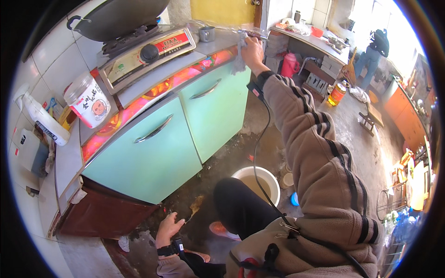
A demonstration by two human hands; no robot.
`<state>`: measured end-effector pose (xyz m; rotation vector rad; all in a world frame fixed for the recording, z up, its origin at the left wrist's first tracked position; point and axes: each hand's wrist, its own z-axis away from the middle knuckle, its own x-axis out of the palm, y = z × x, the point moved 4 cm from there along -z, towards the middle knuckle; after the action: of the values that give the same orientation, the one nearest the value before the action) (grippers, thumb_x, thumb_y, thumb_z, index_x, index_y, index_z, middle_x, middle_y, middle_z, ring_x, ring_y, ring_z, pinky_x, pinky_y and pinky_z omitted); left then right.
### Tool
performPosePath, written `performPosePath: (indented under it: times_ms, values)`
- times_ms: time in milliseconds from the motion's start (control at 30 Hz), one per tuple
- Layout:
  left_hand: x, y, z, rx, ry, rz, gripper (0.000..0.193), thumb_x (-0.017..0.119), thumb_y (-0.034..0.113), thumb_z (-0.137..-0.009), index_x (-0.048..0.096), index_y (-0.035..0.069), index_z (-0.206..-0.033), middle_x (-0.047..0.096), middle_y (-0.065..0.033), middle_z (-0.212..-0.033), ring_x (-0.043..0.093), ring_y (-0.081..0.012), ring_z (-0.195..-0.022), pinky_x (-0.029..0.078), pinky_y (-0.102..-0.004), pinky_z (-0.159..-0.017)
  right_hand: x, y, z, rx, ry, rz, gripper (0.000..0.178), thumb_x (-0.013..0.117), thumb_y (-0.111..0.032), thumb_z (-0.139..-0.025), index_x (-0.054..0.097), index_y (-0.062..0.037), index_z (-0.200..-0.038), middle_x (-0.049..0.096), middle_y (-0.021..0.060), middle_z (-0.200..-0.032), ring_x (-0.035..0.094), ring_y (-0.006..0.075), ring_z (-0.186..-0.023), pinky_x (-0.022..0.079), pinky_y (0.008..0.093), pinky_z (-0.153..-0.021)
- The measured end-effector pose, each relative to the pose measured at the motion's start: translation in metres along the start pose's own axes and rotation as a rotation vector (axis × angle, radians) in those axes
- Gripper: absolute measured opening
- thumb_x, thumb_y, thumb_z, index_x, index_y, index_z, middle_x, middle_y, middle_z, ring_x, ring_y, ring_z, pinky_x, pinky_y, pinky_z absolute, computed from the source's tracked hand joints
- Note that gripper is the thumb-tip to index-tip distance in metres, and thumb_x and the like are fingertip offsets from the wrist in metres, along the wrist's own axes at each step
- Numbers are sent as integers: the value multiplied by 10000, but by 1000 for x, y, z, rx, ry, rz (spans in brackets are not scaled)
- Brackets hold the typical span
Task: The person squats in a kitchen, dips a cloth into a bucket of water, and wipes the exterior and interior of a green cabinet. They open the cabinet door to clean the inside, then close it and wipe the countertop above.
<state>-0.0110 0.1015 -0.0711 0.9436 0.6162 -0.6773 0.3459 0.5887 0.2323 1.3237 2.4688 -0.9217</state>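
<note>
My right hand [252, 53] is stretched out to the far end of the counter. Its fingers are closed on a grey rag [239, 60], which hangs over the edge above the mint-green cabinet doors [213, 102]. Down low, my left hand [168, 228] is beside the dark lower base of the cabinet, above the wet floor. Its fingers are apart and nothing shows in them. Close to my knee stands a white bucket [274, 181] of murky water. A metal mug [206, 34] sits on the counter, left of my right hand.
A gas stove [148, 58] bearing a large wok [116, 21] occupies the counter. A white tub [88, 99] and spray bottle [44, 118] stand at its left end. An oil bottle [336, 94], a pink thermos [290, 65] and a low stool [367, 124] are farther right.
</note>
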Motion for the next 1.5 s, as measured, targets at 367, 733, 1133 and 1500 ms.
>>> performPosePath:
  times_ms: [367, 733, 1133, 1500]
  values:
    - [-4, 13, 6, -11, 22, 14, 585, 643, 387, -795, 526, 16, -1232, 568, -195, -1215, 543, -319, -1131, 434, -375, -941, -13, -12, 2, -94, -41, -127, 275, 620, -115, -695, 634, -64, -966, 585, 135, -1010, 513, 349, -1041, 423, 421, -890]
    - [-6, 2, 11, -23, 36, -76, 614, 664, 366, -808, 490, -6, -1264, 566, -206, -1198, 585, -294, -1070, 466, -372, -899, 29, -67, -23, -264, -403, -141, 394, 648, -271, -733, 654, -96, -1085, 630, 172, -1078, 605, 352, -987, 480, 397, -860]
    - [-17, 22, 24, 0, 49, -47, 622, 625, 400, -815, 490, -6, -1266, 527, -222, -1257, 528, -323, -1152, 423, -381, -953, 11, -86, -2, -330, -424, -88, 329, 639, -190, -713, 667, -126, -1034, 624, 189, -996, 589, 376, -958, 474, 439, -818]
    - [-18, 18, 33, 5, 97, -118, 619, 636, 390, -812, 490, -16, -1257, 545, -223, -1230, 547, -337, -1121, 435, -389, -931, -1, -152, 41, -508, -346, -291, 276, 617, -155, -739, 637, -64, -999, 602, 170, -988, 558, 352, -955, 449, 420, -847]
